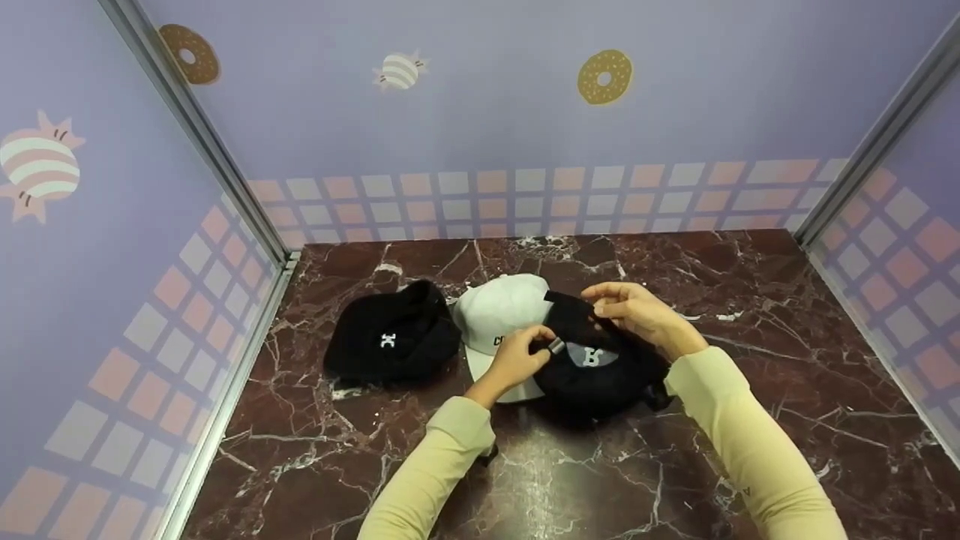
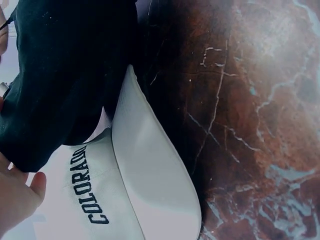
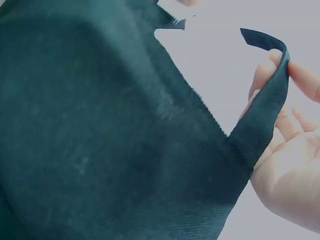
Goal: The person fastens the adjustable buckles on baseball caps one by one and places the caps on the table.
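A black cap (image 1: 600, 390) with a white letter on a grey patch is between my two hands, overlapping a white cap (image 1: 502, 300). At its near left edge my left hand (image 1: 517, 356) grips the black fabric, close to a small metal buckle (image 1: 556, 346). My right hand (image 1: 637, 311) pinches the cap's loose strap (image 3: 262, 107) between thumb and fingers; the strap's free end curls past the fingertips in the right wrist view. Dark lettering reading COLORADO (image 2: 82, 182) runs across the white cap's front above its brim (image 2: 155, 170).
Another black cap (image 1: 390, 337) with a small white emblem lies left of the white one. All rest on a dark red marbled tabletop (image 1: 300, 465). Purple printed panels (image 1: 495, 120) enclose the back and both sides, with metal posts (image 1: 217, 142) at the corners.
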Action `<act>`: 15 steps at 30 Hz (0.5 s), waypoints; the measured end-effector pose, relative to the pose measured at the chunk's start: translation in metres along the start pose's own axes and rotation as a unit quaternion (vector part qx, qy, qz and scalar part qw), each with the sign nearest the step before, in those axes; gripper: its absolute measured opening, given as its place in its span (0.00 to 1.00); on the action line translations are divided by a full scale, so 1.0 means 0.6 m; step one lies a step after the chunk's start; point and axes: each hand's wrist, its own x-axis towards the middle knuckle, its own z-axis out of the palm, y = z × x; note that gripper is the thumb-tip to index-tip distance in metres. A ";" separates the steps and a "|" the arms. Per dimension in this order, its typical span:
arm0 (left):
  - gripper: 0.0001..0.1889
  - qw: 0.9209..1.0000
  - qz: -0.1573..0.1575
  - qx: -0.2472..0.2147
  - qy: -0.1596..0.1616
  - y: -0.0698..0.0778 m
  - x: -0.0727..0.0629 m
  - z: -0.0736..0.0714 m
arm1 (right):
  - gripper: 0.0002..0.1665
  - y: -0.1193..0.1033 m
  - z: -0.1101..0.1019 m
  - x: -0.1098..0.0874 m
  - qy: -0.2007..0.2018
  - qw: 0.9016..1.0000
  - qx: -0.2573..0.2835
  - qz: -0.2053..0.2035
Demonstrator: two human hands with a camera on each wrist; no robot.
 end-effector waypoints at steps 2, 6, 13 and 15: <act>0.14 1.000 -0.004 -0.005 -0.002 0.000 0.000 0.001 | 0.19 -0.003 0.004 -0.003 -0.020 0.999 0.017 -0.018; 0.13 1.000 -0.006 -0.007 -0.004 0.001 0.000 0.001 | 0.19 -0.007 0.012 -0.009 -0.059 0.996 0.047 -0.042; 0.09 1.000 0.013 -0.012 0.005 0.002 -0.001 0.002 | 0.24 -0.020 0.031 -0.021 -0.084 0.994 0.028 -0.057; 0.09 1.000 0.017 -0.016 0.003 0.001 -0.001 0.002 | 0.25 -0.023 0.035 -0.024 -0.088 0.994 0.022 -0.060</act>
